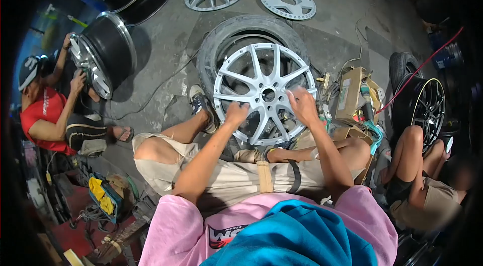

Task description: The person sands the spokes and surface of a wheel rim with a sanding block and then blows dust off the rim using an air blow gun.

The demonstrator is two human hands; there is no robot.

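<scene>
- Left hand [238, 113], left of centre: fingers curled nearly closed over a spoke; whether they touch it, I cannot tell.
- Pale wheel face [268, 86], frame centre: round, no long axis, hub toward the camera, overlapping and partly hiding the tyre [210, 41].
- Right hand [303, 105], right of hub: blurred, fingers partly bent; contact unclear.

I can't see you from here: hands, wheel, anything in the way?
Left hand at the left spokes. Right hand blurred, right of the hub. Grey wheel overlaps the tyre. Cardboard box close on the right, not on the wheel.
</scene>
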